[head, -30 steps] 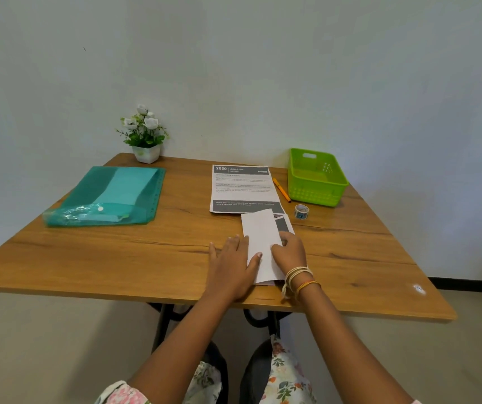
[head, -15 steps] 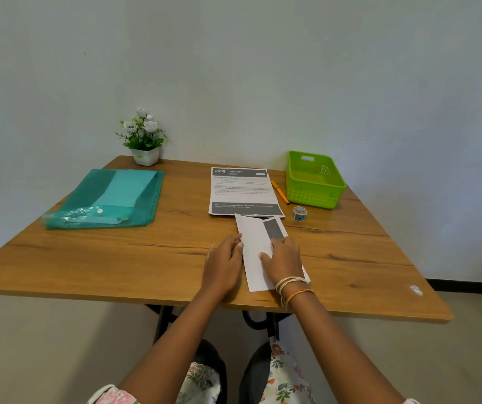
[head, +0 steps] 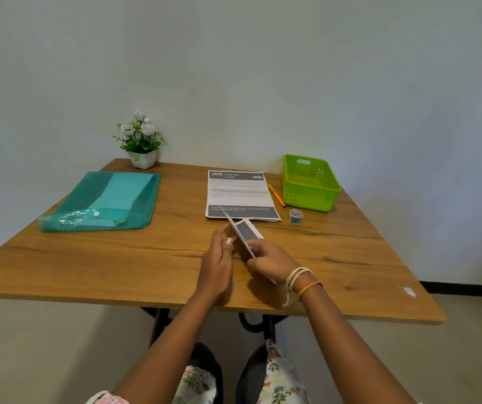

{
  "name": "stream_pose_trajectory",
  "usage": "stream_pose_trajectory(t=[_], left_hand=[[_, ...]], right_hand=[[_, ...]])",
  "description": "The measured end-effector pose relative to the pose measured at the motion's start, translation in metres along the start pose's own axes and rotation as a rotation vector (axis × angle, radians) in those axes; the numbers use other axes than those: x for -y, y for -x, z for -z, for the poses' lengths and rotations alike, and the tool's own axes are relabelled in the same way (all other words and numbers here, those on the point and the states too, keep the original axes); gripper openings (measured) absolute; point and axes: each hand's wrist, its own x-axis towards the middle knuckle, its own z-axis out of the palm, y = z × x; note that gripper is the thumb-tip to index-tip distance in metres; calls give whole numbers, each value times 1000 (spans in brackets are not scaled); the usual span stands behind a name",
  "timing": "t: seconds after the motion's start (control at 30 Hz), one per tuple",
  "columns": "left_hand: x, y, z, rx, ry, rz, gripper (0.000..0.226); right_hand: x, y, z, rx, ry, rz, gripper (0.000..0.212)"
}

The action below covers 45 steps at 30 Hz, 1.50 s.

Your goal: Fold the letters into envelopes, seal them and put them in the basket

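A folded white letter [head: 245,232] with a grey band is raised on edge above the wooden table [head: 146,263], in front of me. My left hand [head: 219,258] pinches its left side with thumb and fingertips. My right hand [head: 271,260] grips its near right part, fingers curled over it. A flat printed letter [head: 238,193] lies behind them. The green basket [head: 309,196] stands at the back right and looks empty.
A teal plastic folder [head: 102,199] lies on the left half of the table. A small potted plant [head: 142,141] stands at the back by the wall. An orange pen [head: 276,195] and a small tape roll [head: 295,216] lie beside the basket.
The folded letter lay flat under both hands. Now both hands have lifted it and turned its left panel up on edge.
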Motion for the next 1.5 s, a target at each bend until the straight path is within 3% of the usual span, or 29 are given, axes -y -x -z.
stream_pose_trajectory(t=[0.1,0.23,0.4,0.63,0.87,1.17,1.3,1.5], left_hand=[[3,0,-2,24,-66,-71,38],[3,0,-7,29,-243,-91,39],[-1,1,-9,191,-586,-107,40],[-5,5,-7,203,-615,-130,32],[-2,4,-9,172,-655,-179,30],[0,0,-14,293,-822,-143,45],[1,-6,-13,269,-836,-145,43],[4,-14,-13,364,-959,-93,51]], right_hand=[[-1,1,14,-77,-28,44,32],[-9,-1,28,-196,42,20,41],[-26,-12,37,-166,188,-76,47],[-44,-21,29,-173,348,-178,49],[-42,-26,25,-274,584,-89,51],[-42,-31,-3,-368,719,8,46],[-38,-25,-23,-240,523,39,49],[-43,-32,-25,-180,576,-4,55]])
